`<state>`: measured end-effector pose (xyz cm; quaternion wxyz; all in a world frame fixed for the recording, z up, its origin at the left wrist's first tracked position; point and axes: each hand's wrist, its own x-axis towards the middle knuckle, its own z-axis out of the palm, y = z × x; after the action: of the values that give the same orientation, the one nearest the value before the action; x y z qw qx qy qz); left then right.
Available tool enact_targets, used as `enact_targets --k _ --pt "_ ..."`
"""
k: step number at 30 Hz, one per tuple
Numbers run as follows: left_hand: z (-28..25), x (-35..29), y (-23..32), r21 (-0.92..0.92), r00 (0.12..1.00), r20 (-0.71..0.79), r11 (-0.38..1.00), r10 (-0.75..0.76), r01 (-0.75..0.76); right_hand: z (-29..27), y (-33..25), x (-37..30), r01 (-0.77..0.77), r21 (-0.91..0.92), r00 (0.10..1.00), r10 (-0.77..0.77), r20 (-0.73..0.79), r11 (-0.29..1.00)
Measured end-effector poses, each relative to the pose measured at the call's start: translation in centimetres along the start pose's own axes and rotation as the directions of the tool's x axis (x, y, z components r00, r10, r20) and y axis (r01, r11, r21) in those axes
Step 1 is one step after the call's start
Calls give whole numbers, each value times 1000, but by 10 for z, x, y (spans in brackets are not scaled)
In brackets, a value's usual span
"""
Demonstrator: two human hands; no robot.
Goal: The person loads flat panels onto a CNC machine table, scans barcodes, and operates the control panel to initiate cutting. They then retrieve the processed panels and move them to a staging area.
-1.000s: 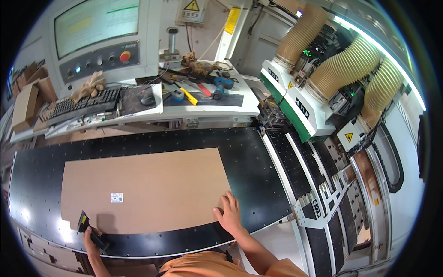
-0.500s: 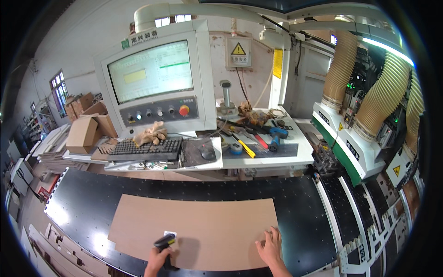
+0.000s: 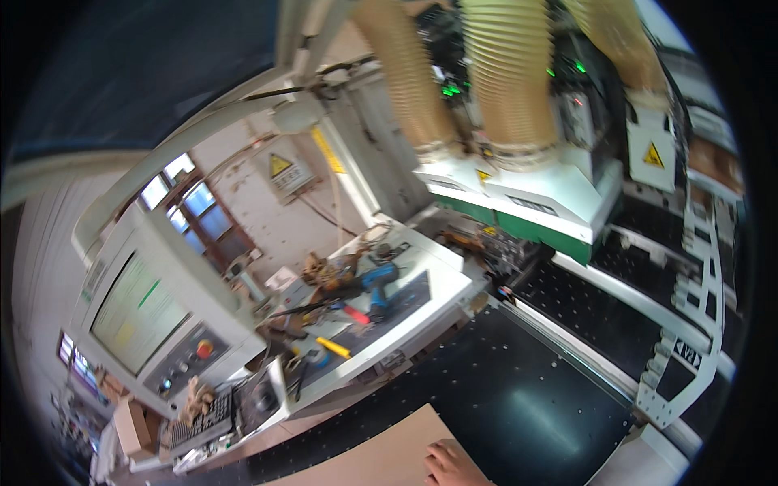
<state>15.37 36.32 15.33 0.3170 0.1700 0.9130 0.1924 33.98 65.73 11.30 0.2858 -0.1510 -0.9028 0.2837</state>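
Observation:
A tan wooden board [image 3: 377,454] lies on the black machine bed [image 3: 527,397], cut off by the lower edge of the picture. On the board, close to its right edge, rests my right hand [image 3: 450,464]. Its fingers are laid on the surface, bent a little, and hold nothing. My left hand is outside the picture, and so is the scanner.
Beyond the bed stands a white bench [image 3: 442,279] with a blue power tool [image 3: 378,290] and a yellow-handled tool [image 3: 333,347]. Left of it are a control console [image 3: 150,312] and a keyboard [image 3: 203,425]. White-and-green machine heads [image 3: 535,198] with ribbed hoses [image 3: 509,81] hang at the right.
The view has swung to the right and tilted, bringing the machine heads toward the middle. My left hand, with the handheld scanner, has left the picture. My right hand stays on the board.

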Motion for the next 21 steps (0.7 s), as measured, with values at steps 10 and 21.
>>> enact_targets --k 10,21 --pt "1 8 18 290 995 -100 957 26 4 3 9 -6 7 239 981 39 -189 971" --pt "3 -11 36 150 989 -87 980 -122 134 -4 18 0 50 55 998 -52 19 997"
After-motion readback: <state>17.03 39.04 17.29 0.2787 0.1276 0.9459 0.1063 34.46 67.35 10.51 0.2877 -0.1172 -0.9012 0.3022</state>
